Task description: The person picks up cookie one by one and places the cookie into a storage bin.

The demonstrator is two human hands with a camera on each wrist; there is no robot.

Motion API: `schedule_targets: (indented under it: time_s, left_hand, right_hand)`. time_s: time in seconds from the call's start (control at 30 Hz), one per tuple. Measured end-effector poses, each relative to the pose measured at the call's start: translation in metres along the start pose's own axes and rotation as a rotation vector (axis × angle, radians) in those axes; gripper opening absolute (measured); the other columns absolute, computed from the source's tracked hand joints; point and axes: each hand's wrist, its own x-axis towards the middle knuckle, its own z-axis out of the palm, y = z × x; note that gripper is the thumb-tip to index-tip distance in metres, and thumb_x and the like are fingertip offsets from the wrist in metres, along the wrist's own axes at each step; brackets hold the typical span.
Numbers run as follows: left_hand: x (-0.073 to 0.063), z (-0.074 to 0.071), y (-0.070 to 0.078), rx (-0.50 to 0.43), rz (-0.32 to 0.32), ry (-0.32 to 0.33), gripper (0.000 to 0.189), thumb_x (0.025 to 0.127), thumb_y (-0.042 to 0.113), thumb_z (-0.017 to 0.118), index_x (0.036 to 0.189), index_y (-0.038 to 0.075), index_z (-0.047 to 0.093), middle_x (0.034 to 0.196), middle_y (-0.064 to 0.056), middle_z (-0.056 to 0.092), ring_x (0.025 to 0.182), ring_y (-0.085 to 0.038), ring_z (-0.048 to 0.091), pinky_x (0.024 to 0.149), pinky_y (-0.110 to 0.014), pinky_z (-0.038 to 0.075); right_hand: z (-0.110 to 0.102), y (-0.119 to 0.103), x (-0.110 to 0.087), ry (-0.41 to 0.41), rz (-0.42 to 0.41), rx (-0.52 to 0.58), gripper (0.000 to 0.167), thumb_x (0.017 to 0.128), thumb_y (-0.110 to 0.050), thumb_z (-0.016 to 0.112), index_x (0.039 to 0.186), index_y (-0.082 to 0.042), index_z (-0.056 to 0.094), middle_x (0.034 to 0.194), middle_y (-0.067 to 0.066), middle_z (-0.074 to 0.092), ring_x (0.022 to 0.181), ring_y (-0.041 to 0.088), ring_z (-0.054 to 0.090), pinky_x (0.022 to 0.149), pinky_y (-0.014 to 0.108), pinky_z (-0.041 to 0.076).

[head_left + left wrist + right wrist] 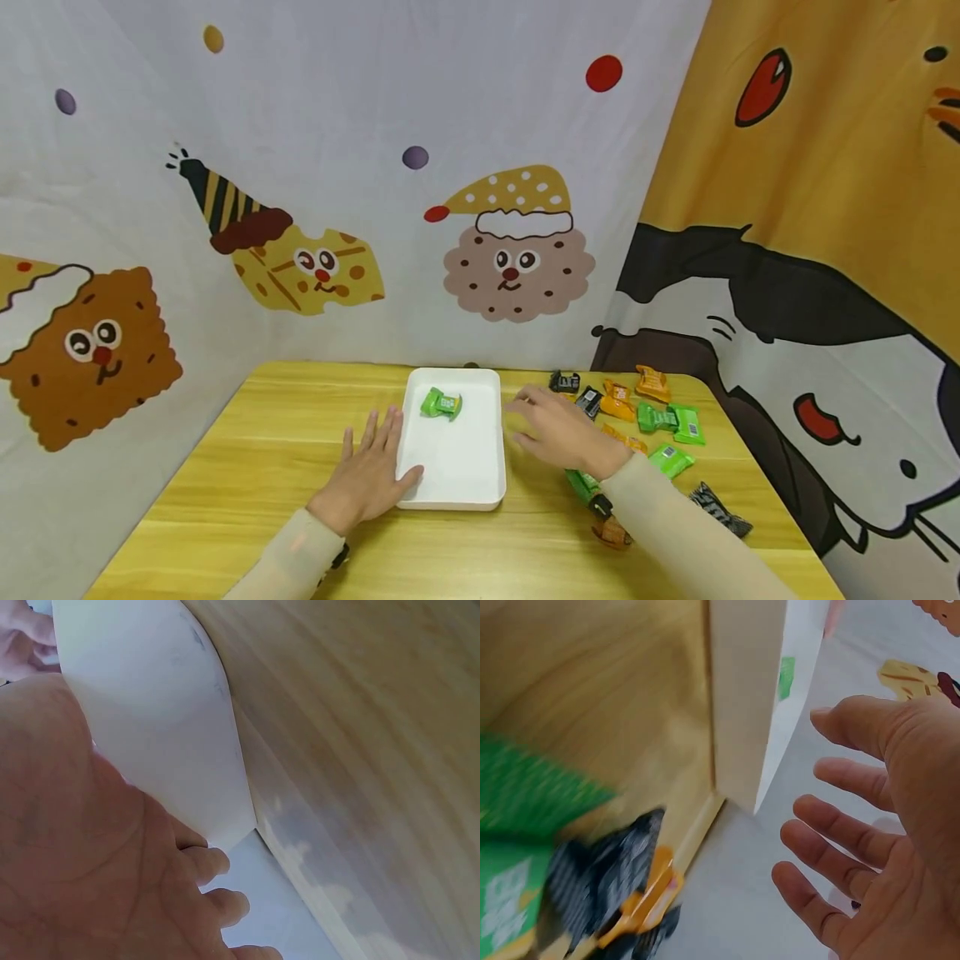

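Observation:
A shallow white tray lies on the wooden table with one green wrapped snack in its far part. My left hand is at the tray's left side, fingers spread and straight, thumb over the rim. The left wrist view has its palm beside the white tray wall. To the right of the tray, my right hand is raised with loosely bent fingers. In the right wrist view its fingers are apart and nothing lies between them. Several wrapped snacks are under and beyond this hand.
Right of the tray lie scattered packets: orange, black, bright green, and a dark striped one near the right edge. A brown packet is by the right forearm. A printed cloth hangs behind the table.

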Motion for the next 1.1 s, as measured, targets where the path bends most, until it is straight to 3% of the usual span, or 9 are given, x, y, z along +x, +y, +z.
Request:
schedule_targets:
  time_s: [0.27,0.43,0.57,0.7,0.9,1.1]
  left_hand:
    - [0.001,-0.002,0.001,0.001,0.003,-0.001,0.1,0.119,0.057,0.059,0.185,-0.004,0.014,0.196,-0.023,0.012,0.182,-0.054,0.009,0.14,-0.088,0.008]
    - [0.001,-0.002,0.0,0.008,-0.002,-0.002,0.101,0.119,0.057,0.059,0.185,-0.004,0.013,0.196,-0.024,0.012,0.182,-0.054,0.009,0.14,-0.088,0.008]
    - [0.001,-0.002,0.0,0.014,-0.004,-0.009,0.101,0.119,0.058,0.059,0.185,-0.003,0.013,0.196,-0.023,0.011,0.182,-0.053,0.008,0.14,-0.088,0.009]
    - [0.002,-0.001,0.001,0.015,-0.004,-0.014,0.102,0.119,0.059,0.059,0.185,-0.003,0.012,0.196,-0.022,0.011,0.183,-0.053,0.008,0.14,-0.087,0.009]
    - [0.003,-0.001,0.002,0.015,0.0,-0.01,0.102,0.119,0.059,0.059,0.185,-0.003,0.013,0.196,-0.022,0.011,0.182,-0.053,0.009,0.14,-0.087,0.01]
    - [0.002,-0.001,0.0,0.011,-0.006,-0.013,0.102,0.119,0.058,0.06,0.185,-0.003,0.012,0.196,-0.022,0.011,0.183,-0.053,0.008,0.14,-0.088,0.009]
  right_hand:
    - [-0.013,0.019,-0.049,-0.015,0.028,-0.014,0.048,0.108,-0.028,0.087,0.152,-0.012,0.077,0.14,0.01,0.075,0.117,0.023,0.076,0.096,0.045,0.069]
    - [-0.019,0.023,-0.078,-0.066,0.065,0.003,0.049,0.106,-0.03,0.09,0.151,-0.015,0.078,0.139,0.007,0.076,0.108,0.018,0.075,0.087,0.037,0.068]
    - [-0.023,0.023,-0.103,-0.12,0.116,0.043,0.052,0.105,-0.034,0.091,0.153,-0.02,0.077,0.141,0.004,0.075,0.116,0.02,0.076,0.091,0.043,0.069]
    - [-0.023,0.023,-0.128,-0.155,0.148,0.095,0.053,0.105,-0.041,0.09,0.153,-0.024,0.076,0.14,-0.001,0.075,0.122,0.023,0.076,0.101,0.054,0.069]
    - [-0.016,0.025,-0.159,-0.189,0.177,0.122,0.058,0.102,-0.061,0.088,0.15,-0.03,0.077,0.141,-0.007,0.072,0.121,0.019,0.074,0.099,0.05,0.069]
    - [-0.008,0.027,-0.175,-0.21,0.191,0.108,0.07,0.093,-0.075,0.088,0.151,-0.037,0.076,0.142,-0.008,0.07,0.121,0.019,0.072,0.097,0.051,0.068]
